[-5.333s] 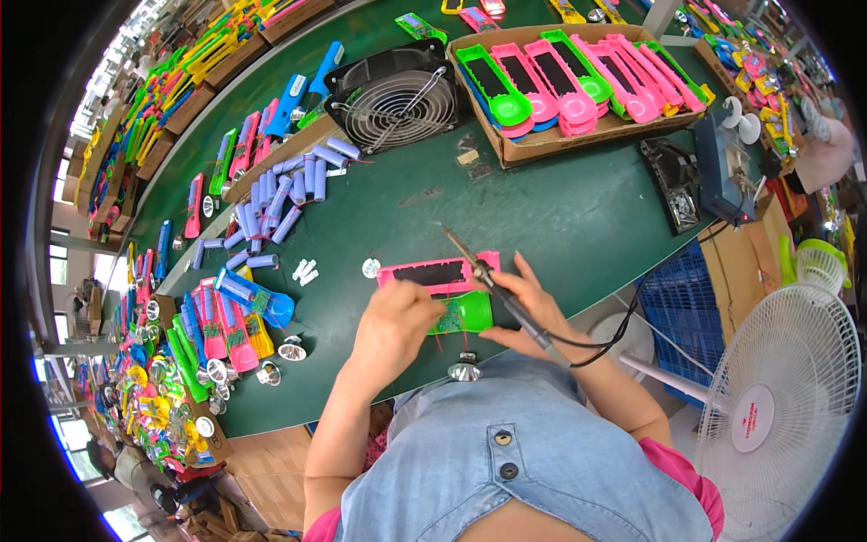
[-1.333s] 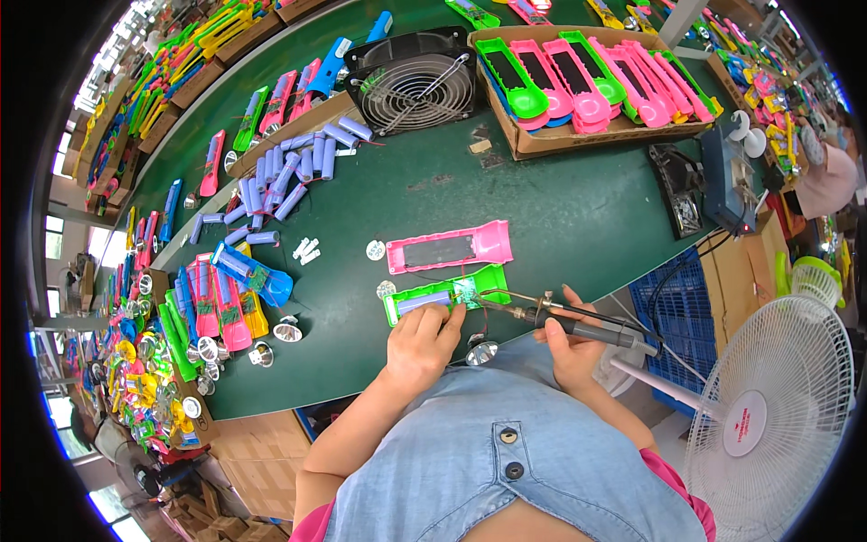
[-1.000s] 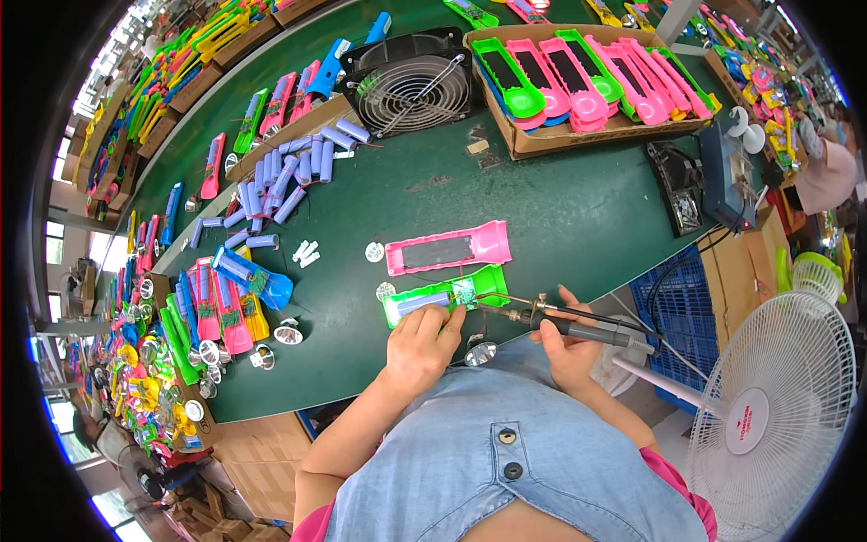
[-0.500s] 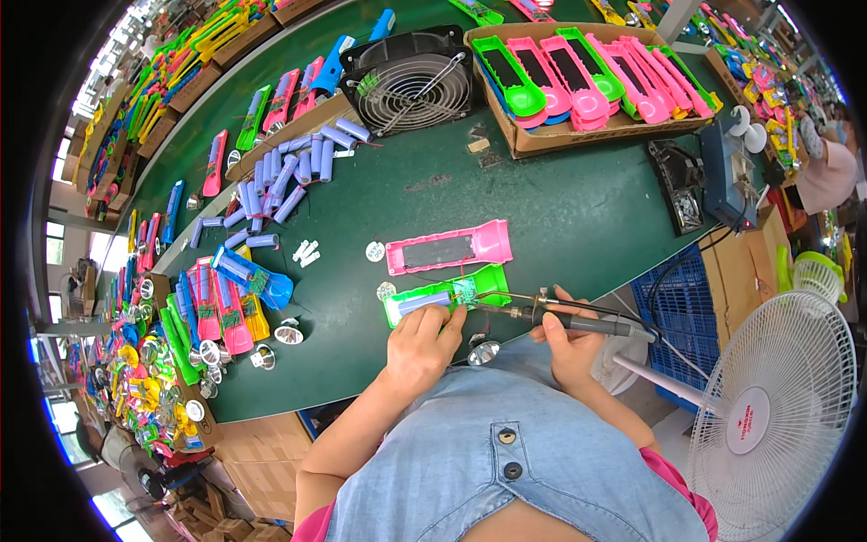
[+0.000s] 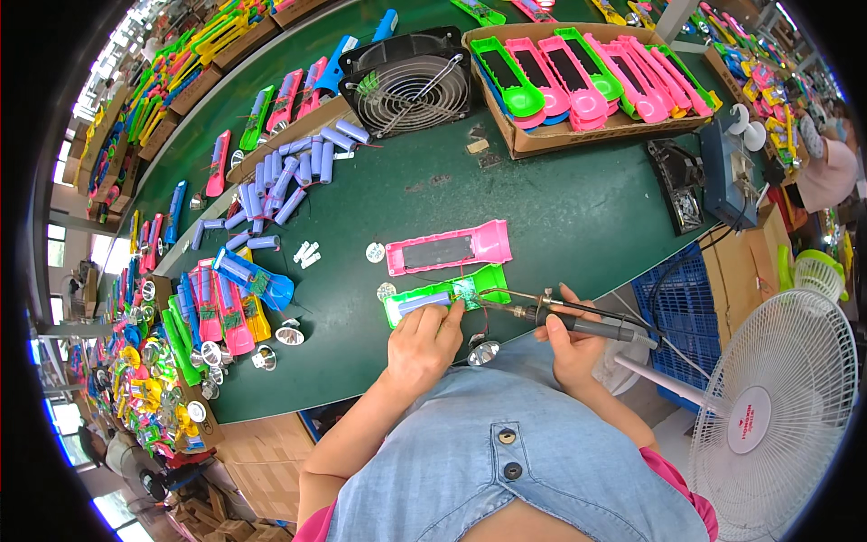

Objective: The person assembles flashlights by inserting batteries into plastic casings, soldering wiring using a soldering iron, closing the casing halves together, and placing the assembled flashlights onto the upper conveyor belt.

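My right hand (image 5: pixel 575 348) grips a soldering iron (image 5: pixel 591 327) with a thin curved tube along it; the iron's tip meets the small green circuit board (image 5: pixel 466 289). That board lies in a green plastic flashlight housing (image 5: pixel 492 276), beside a purple cylindrical battery (image 5: pixel 423 303). With fingers closed, my left hand (image 5: pixel 418 348) holds the housing's near edge by the board; whether a wire is also pinched there cannot be seen. A shiny reflector (image 5: pixel 483 352) hangs by wires close to my left fingers. Just beyond lies a pink housing (image 5: pixel 492 241) with a dark strip inside.
Purple batteries (image 5: pixel 280 185) are heaped at left, above several wired housings (image 5: pixel 237 312). A black metal fan (image 5: pixel 411 81) and a carton (image 5: pixel 578 140) of housings stand at the back. To the right are a blue-grey soldering station (image 5: pixel 730 176) and a white fan (image 5: pixel 768 415).
The iron and my right hand have shifted very slightly at the board. My left hand stays in place on the green housing.
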The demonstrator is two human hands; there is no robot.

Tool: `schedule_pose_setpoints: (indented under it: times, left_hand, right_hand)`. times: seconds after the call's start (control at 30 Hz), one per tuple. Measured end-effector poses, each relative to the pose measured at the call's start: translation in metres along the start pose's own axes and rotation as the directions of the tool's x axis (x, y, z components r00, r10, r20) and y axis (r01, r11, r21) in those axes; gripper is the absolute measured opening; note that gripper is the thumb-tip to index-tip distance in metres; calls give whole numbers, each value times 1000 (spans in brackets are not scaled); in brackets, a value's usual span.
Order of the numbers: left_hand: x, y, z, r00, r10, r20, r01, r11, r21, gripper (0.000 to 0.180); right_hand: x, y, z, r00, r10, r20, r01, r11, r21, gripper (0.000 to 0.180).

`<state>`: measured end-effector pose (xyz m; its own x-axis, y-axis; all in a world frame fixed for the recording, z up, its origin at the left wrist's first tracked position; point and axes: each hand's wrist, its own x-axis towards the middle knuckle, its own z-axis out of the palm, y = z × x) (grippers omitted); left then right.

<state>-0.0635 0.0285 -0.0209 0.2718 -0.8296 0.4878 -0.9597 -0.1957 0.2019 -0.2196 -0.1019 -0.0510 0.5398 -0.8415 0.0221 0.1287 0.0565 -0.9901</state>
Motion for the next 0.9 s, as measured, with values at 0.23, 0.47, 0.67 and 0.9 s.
schedule_pose_setpoints:
  times: [0.23, 0.47, 0.67, 0.9]
  left_hand:
    - [0, 2, 5, 1000, -15, 7, 15, 1000, -14, 32]
    - [0, 1, 3, 999, -15, 32, 16, 999, -32, 33]
    - [0, 1, 3, 1000, -12, 24, 12, 1000, -23, 33]
    - [0, 1, 3, 1000, -13, 15, 13, 1000, -22, 32]
  right_hand:
    - [2, -5, 12, 998, 53, -34, -47, 986, 157, 21]
    - [4, -3, 13, 1000, 14, 22, -16, 993, 117, 21]
    - [4, 2, 10, 995, -62, 74, 61, 998, 23, 18]
    - [6, 4, 9, 992, -90, 87, 94, 995, -42, 19]
